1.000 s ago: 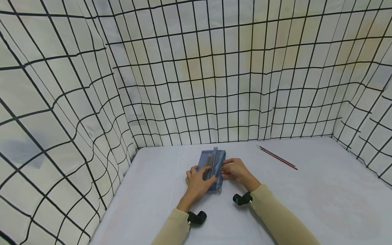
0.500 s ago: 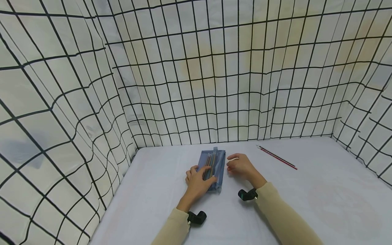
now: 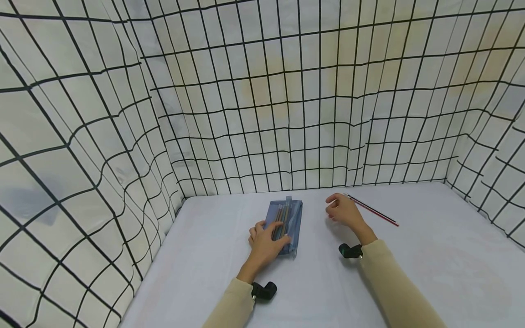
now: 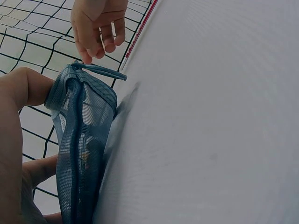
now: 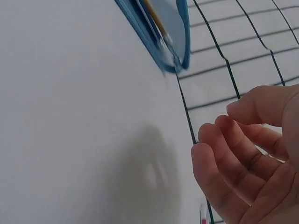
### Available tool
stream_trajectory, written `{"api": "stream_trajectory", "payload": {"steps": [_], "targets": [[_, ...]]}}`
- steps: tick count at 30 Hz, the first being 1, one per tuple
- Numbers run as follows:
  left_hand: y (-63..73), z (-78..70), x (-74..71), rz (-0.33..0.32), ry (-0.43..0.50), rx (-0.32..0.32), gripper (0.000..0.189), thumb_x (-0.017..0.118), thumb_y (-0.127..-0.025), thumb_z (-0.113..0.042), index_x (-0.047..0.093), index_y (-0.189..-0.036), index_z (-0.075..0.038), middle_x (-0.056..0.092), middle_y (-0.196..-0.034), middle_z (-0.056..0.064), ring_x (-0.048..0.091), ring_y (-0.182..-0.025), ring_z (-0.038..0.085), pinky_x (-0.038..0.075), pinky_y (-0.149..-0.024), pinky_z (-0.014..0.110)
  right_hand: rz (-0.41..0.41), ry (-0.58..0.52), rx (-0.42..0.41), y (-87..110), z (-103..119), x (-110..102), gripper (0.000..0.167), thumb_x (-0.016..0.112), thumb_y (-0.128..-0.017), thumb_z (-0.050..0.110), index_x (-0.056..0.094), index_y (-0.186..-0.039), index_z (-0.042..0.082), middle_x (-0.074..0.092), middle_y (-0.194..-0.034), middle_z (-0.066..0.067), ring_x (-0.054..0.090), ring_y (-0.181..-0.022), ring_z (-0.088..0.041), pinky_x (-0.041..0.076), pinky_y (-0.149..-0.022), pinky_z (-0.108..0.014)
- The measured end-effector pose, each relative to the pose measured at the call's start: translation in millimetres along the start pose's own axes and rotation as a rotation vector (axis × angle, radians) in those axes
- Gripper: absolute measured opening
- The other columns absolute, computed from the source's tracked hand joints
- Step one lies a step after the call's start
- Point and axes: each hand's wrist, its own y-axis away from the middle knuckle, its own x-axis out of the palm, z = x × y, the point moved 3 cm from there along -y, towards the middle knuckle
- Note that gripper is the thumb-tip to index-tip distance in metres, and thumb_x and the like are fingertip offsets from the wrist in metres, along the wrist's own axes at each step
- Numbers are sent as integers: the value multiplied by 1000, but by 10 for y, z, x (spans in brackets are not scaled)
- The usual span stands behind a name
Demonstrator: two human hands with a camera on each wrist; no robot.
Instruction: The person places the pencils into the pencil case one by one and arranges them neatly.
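A blue see-through mesh pencil case [image 3: 293,228] with a zip lies on the table, and several slim pencil-like sticks [image 3: 282,214] show inside it. My left hand [image 3: 264,241] grips the case across its near half, thumb at one side and fingers at the other. In the left wrist view, the mesh case [image 4: 79,140] stands on edge in the picture with its zip pull [image 4: 100,71] sticking out. To the right of the case, my right hand [image 3: 344,212] hovers with loosely bent fingers and holds nothing. Its fingers [image 5: 219,161] are apart from the case.
Two long thin sticks, one red [image 3: 379,215] and one black [image 3: 377,208], lie side by side just beyond my right hand. White cloth covers the table [image 3: 430,269]. A white backdrop with black grid netting [image 3: 311,114] rises at the back and sides.
My right hand has let go of the case's right edge and moved right and away, toward the two thin sticks. The left hand and the case have stayed in place.
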Motion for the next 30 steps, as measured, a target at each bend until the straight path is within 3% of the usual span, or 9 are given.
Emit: {"api": "stream_trajectory", "payload": {"steps": [6, 11, 20, 30], "targets": [[0, -20, -11, 3, 11, 6, 55, 72, -86, -44, 64, -136, -23, 32, -154, 27, 24, -137, 44, 20, -108, 67, -53, 148, -63, 28, -133, -232, 36, 59, -91, 10, 61, -125, -2, 70, -105, -18, 66, -84, -25, 49, -66, -31], [1, -25, -20, 3, 14, 7, 55, 72, -86, -43, 64, -136, -23, 32, -154, 27, 23, -137, 44, 20, -108, 67, -120, 252, -106, 48, -267, -368, 34, 59, -91, 11, 64, -123, 0, 73, -105, -16, 68, -96, -31, 50, -74, -37], [1, -24, -18, 5, 14, 4, 56, 72, -86, -43, 64, -137, -22, 32, -154, 28, 24, -136, 44, 20, -109, 66, -166, 260, -84, 71, -443, -551, 35, 63, -91, 12, 64, -124, 1, 73, -106, -15, 67, -97, -31, 46, -73, -34], [0, -14, -8, -1, 18, 5, 56, 72, -85, -43, 64, -136, -22, 33, -154, 27, 24, -136, 44, 20, -109, 66, -175, 280, -36, 111, -612, -692, 37, 63, -91, 11, 61, -126, -2, 71, -115, -22, 65, -106, -39, 50, -84, -49]]}}
